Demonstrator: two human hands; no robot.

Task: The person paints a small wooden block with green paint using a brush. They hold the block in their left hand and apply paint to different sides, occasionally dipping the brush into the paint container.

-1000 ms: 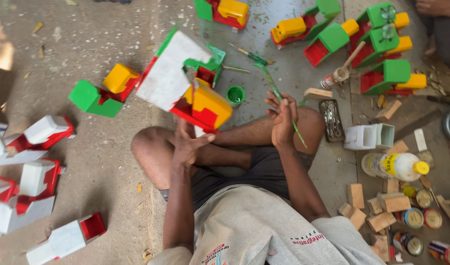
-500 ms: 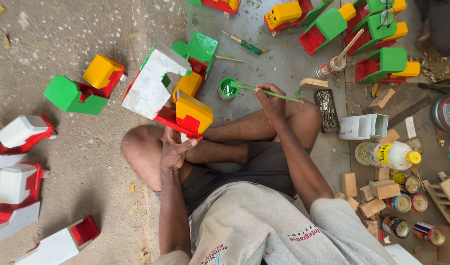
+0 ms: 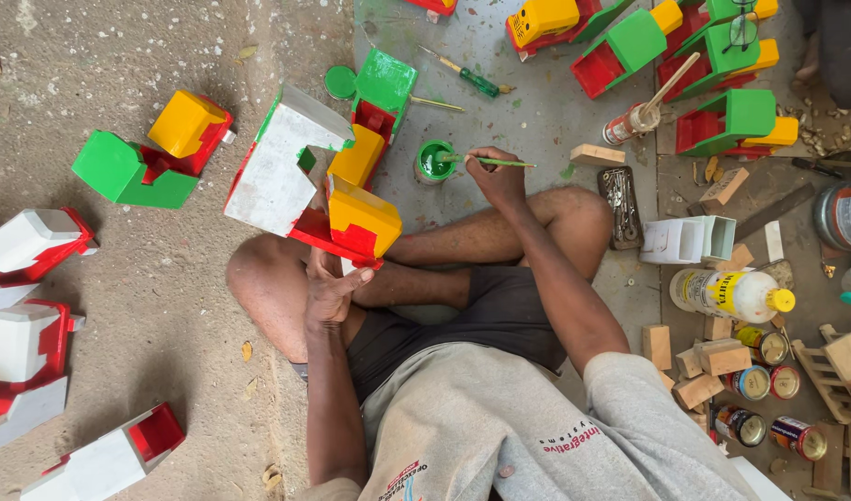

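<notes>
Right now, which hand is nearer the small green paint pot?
Right. The right hand sits just beside the green paint pot, dipping a thin brush into it. The left hand is lower down, gripping the underside of the wooden toy truck.

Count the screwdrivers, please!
1: a green-handled screwdriver lies on the grey sheet, just beyond the green paint pot. More may hide among the clutter.
</notes>
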